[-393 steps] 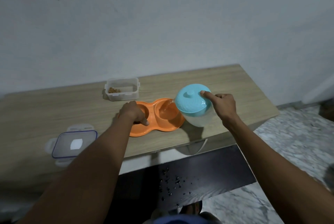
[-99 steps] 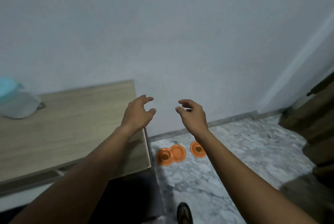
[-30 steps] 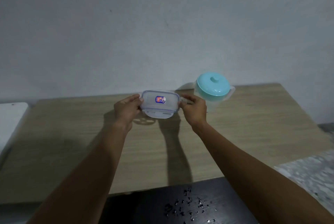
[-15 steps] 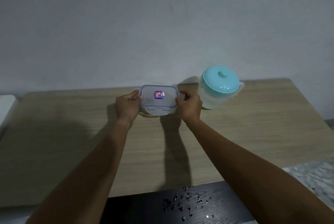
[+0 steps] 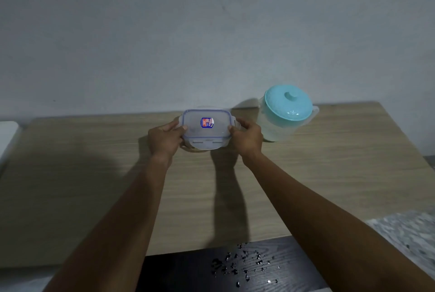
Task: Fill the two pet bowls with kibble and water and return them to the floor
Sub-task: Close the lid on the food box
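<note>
A clear plastic kibble container (image 5: 206, 131) with a blue-rimmed lid and a small sticker sits near the back of the wooden table (image 5: 94, 174). My left hand (image 5: 164, 141) grips its left side and my right hand (image 5: 247, 138) grips its right side, fingers on the lid's edges. The lid lies on top of the box. A translucent water jug with a turquoise lid (image 5: 286, 112) stands just right of my right hand. The orange pet bowls are out of view.
A grey wall rises right behind the table. A dark lower surface (image 5: 235, 268) at the table's front edge carries scattered water drops. Marble floor (image 5: 404, 232) shows at the lower right. A white object's edge (image 5: 7, 136) sits at the far left.
Earlier both hands were empty with the orange bowls on the floor. In the last second the lidded container, held in both hands, has settled lower toward the table beside the jug.
</note>
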Available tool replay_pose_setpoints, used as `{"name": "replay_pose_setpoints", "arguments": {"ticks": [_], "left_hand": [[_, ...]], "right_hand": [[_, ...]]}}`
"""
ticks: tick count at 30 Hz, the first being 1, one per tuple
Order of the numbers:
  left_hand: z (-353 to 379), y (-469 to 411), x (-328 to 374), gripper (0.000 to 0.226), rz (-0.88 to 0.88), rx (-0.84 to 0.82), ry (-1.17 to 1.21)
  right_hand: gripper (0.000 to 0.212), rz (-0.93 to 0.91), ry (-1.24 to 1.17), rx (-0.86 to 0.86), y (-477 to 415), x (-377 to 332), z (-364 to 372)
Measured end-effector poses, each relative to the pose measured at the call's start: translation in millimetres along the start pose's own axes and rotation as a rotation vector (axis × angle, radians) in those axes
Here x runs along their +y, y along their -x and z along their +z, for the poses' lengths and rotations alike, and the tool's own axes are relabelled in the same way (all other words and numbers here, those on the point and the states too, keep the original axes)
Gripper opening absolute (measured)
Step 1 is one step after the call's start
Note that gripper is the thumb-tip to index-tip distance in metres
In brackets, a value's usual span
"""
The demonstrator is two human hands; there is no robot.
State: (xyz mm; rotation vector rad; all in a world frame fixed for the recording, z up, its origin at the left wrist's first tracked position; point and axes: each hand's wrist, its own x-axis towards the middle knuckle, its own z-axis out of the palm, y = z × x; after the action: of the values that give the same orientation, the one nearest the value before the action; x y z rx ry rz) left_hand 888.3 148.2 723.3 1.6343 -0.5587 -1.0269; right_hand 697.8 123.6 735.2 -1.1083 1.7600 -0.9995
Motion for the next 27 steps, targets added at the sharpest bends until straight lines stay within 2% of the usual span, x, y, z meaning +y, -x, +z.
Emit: {"name": "replay_pose_setpoints", "arguments": {"ticks": [6,17,21,23,27], "left_hand": [[-6,7,-10,0.044,-0.106,-0.016,0.041],[-6,15,4,0.033,-0.182,-0.011,0.053],[-9,14,9,0.035,-0.258,-0.057,0.061],[-12,15,12,0.035,-0.297,-0.085,0.02],[-13,18,21,0.033,-0.274,-0.111,-0.113]], "right_hand": [[0.027,0.054,-0.09,-0.028,1,12,0],[0.029,0.144,-0.094,-0.082,-8,12,0],[0.011,0.253,-0.126,-0.096,-15,4,-1],[0.022,0.289,-0.107,-0.108,-16,3,-1],[0.024,0.235,-0.074,-0.119,-18,2,-1]]}}
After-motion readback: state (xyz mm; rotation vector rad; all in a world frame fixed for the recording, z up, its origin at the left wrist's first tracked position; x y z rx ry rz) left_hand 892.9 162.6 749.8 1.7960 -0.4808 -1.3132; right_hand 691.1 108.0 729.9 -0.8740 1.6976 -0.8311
